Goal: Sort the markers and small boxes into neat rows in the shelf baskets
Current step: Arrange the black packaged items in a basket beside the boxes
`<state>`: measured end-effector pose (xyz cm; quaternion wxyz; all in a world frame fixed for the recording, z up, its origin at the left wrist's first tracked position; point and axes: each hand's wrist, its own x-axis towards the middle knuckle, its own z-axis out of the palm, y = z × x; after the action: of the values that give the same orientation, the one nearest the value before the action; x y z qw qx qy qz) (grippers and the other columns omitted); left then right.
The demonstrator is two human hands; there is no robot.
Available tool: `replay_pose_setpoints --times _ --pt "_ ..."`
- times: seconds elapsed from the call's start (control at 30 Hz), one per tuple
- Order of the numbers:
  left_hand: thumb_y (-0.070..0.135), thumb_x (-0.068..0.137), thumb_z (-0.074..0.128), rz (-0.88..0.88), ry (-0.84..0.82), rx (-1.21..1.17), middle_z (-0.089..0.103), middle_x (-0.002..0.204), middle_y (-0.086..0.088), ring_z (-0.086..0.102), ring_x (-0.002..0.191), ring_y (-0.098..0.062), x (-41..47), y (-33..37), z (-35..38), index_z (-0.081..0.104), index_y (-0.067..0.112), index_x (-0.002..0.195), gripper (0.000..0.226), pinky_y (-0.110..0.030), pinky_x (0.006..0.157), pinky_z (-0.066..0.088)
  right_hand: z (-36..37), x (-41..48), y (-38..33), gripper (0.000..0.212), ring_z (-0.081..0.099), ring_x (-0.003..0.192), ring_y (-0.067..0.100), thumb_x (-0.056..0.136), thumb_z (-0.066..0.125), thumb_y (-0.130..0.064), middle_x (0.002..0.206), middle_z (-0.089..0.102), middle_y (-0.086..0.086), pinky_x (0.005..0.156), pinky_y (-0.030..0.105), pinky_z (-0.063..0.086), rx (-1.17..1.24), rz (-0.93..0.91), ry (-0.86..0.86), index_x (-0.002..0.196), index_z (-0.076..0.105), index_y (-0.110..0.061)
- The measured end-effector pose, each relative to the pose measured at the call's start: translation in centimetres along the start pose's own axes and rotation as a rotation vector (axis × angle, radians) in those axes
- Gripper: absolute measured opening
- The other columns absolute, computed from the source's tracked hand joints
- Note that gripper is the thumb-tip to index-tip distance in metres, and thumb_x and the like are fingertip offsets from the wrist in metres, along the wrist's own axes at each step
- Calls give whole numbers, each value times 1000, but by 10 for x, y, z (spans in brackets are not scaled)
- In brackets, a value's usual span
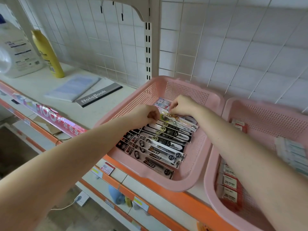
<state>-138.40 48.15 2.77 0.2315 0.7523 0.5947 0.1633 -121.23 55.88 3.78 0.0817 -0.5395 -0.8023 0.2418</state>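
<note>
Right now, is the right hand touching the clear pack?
Touching. Head view: right hand pinches the clear pack at its upper edge.

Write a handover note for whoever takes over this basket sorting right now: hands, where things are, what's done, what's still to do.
Hands: left hand and right hand both pinch the patterned pack at the far end of the row.
In the left basket, black pen packs lie side by side in a slanted row.
In the right basket, red 2B boxes line its near-left wall; pale packs behind are blurred.
Done: black row laid.
Left: seat the patterned pack, then check the right basket.
</note>
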Motion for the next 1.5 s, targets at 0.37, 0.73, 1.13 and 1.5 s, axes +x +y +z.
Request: replay_pose_setpoints --times 0.37,0.73,1.13,1.5 --pt "17 88 63 79 87 111 57 117 4 57 102 -10 -1 36 -30 50 18 127 42 -28 99 45 -50 -19 -19 13 56 58 0 83 65 -9 104 70 2 62 14 47 -24 -119 300 92 73 -7" --pt "20 90 61 416 -59 24 61 118 -2 59 105 -17 39 174 14 57 18 121 32 -24 89 46 -128 -179 89 13 60 61 3 83 68 -17 81 68 -4 50 5 41 21 174 386 95 73 -16" --pt "63 76 61 730 -696 698 46 139 -12 42 129 -28 -9 222 108 50 11 132 77 -38 106 38 -84 -277 129 93 15 144 12 76 72 -49 158 11 -10 114 27 14 -341 282 -328 150 18 -29" --pt "61 84 50 574 -651 942 -10 157 -15 -13 145 -24 -17 210 113 15 1 149 95 -42 119 12 -63 -277 132 101 -4 146 19 76 71 -50 157 -14 -12 118 41 8 -467 351 -486 151 7 -29"
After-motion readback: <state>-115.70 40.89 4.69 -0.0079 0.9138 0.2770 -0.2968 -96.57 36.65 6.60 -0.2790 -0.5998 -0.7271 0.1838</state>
